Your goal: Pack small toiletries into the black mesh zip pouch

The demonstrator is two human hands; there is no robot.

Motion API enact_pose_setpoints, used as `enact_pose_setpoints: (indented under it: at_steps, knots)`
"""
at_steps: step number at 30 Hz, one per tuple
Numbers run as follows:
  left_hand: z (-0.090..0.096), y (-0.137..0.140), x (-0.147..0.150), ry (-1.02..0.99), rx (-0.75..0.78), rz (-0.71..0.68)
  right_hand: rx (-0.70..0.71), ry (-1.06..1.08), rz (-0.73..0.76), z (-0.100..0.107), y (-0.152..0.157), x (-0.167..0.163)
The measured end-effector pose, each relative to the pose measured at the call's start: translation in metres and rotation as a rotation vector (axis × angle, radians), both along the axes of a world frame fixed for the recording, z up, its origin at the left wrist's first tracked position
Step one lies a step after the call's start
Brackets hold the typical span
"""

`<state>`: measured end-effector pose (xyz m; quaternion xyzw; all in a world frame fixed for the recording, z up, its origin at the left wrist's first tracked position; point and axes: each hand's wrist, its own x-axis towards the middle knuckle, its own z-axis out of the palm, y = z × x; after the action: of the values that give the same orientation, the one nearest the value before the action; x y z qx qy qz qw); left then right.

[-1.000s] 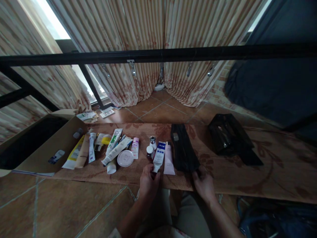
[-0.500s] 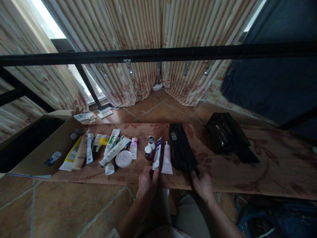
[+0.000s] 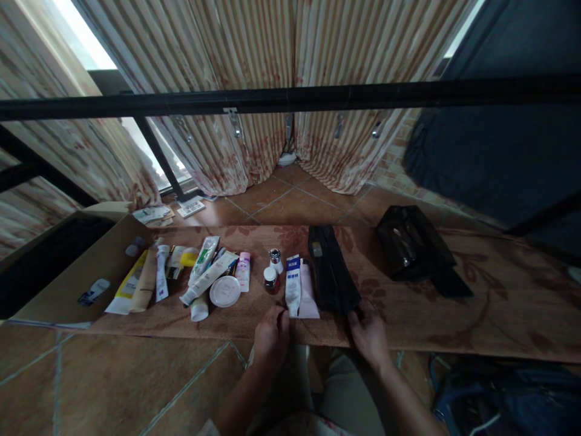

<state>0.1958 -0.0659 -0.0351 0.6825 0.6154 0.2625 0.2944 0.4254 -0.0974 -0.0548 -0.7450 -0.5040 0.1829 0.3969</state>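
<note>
My left hand (image 3: 272, 334) is curled beside the lower end of a white and blue tube (image 3: 293, 284); nothing shows between its fingers. That tube lies face up, overlapping the edge of a pale pink tube (image 3: 307, 293). With closed fingers, my right hand (image 3: 370, 333) grips the near end of a long black zip pouch (image 3: 333, 269), just right of the pink tube. Left of the tubes stand a small dark red jar with a white lid (image 3: 271, 280) and a silver-capped bottle (image 3: 275, 260).
Several tubes surround a round white lidded tub (image 3: 225, 291) on the left of the cloth-covered bench (image 3: 508, 315). An open cardboard box (image 3: 109, 266) is at the far left. A second black pouch (image 3: 411, 245) lies right. A dark bar (image 3: 290, 99) crosses behind; a blue bag (image 3: 508, 396) sits lower right.
The white and blue tube has turned its broad face up and shifted right against the pink tube. My left hand has come off its end. My right hand stays on the pouch.
</note>
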Motion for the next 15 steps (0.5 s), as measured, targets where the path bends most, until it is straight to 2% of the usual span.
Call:
enact_pose_setpoints:
  at_steps: [6, 13, 15]
  knots:
    - [-0.001, 0.0, -0.002, -0.04, 0.02, 0.026, 0.003, -0.02, 0.004, 0.001, 0.0, 0.0]
    - [-0.005, 0.014, -0.006, -0.378, 0.1, 0.314, -0.002, -0.013, 0.009, 0.002, 0.0, 0.0]
    - [-0.003, 0.024, -0.006, -0.41, 0.108, 0.322, 0.008, -0.01, 0.013, 0.001, 0.0, 0.0]
